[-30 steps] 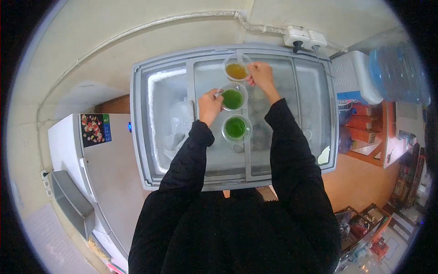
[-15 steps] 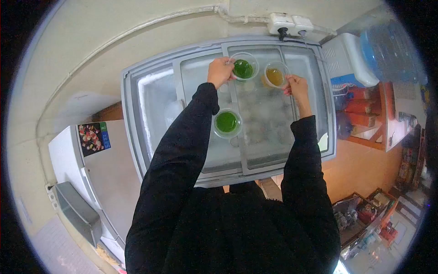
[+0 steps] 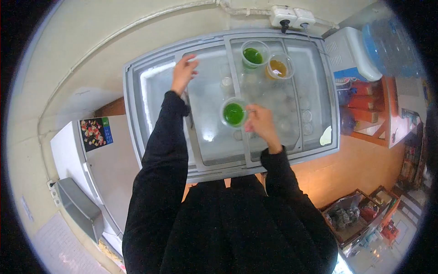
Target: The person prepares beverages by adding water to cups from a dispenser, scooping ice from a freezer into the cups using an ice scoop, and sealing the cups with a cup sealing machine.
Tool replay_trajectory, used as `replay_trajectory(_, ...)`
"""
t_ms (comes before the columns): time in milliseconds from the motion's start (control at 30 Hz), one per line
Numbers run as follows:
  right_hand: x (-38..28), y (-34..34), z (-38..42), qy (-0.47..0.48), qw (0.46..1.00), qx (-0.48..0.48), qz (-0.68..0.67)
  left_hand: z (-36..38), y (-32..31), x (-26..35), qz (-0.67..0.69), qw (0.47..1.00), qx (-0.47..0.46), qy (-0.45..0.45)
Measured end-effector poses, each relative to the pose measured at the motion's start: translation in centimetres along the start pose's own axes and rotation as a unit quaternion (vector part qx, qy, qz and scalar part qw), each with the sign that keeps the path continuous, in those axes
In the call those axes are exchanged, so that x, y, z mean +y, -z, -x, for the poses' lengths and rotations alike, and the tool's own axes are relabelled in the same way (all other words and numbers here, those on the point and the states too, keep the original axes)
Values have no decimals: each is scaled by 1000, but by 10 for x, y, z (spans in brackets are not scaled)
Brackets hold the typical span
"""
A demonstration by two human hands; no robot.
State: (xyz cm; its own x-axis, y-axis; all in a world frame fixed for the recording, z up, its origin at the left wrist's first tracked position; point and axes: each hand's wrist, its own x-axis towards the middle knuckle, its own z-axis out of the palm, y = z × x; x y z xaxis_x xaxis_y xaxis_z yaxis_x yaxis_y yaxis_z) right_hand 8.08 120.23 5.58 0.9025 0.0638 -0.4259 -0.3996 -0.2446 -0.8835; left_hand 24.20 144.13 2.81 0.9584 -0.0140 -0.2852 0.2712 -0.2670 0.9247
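Note:
My right hand (image 3: pixel 261 122) is closed at the right rim of a clear plastic cup (image 3: pixel 233 114) with green liquid in it, which stands on the glass lid of a chest freezer. Over the left part of the lid my left hand (image 3: pixel 184 73) is held up with its fingers apart and nothing in them. Near the far edge stand a second cup of green liquid (image 3: pixel 252 55) and, close beside it, a cup of amber liquid (image 3: pixel 277 68). No hand touches those two.
The chest freezer (image 3: pixel 210 170) has sliding glass lids with frames. Behind it are wall sockets (image 3: pixel 292 17) with plugs and a cord. A water dispenser (image 3: pixel 356 52) stands at right, a white fridge (image 3: pixel 102 164) at left. A crate of goods (image 3: pixel 346 219) sits lower right.
My left hand has let go of the far green cup and moved left. My right hand has left the amber cup and come nearer, to the front green cup.

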Motion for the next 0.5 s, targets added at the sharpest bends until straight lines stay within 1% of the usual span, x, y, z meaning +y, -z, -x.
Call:
replay_trajectory(33,0,11,4,-13,999,22,-28,9,23,-24,8,999,44,12)
replay_trajectory(100,-10,41,19,-7,998,32,-63,31,67,-80,7,990,133,47)
replay_trajectory(133,-17,54,26,-7,998,42,-46,46,86,-110,-4,982,176,70)
replay_trajectory(167,-17,67,30,-6,998,53,-29,62,103,-143,-7,979,188,80)
replay_trajectory(200,-6,81,28,-25,997,67,-24,76,117,-176,-110,973,181,96)
replay_trajectory(233,4,93,26,-44,995,84,-16,88,125,-205,-208,957,170,112)
replay_trajectory(300,17,102,24,-67,988,141,10,115,120,-248,-292,951,97,40)
replay_trajectory(333,25,107,23,-69,988,134,16,127,107,-236,-340,933,69,96)
replay_trajectory(367,34,111,23,-68,985,156,-12,136,89,-221,-385,910,38,151)
replay_trajectory(400,38,109,24,-68,981,178,-39,144,76,-225,-409,897,-5,171)
replay_trajectory(433,32,102,29,-71,982,172,-33,150,67,-232,-430,881,-50,190)
replay_trajectory(467,24,96,33,-95,961,248,75,152,62,-251,-431,883,-76,171)
replay_trajectory(500,14,90,35,-115,922,320,182,152,56,-270,-430,884,-103,150)
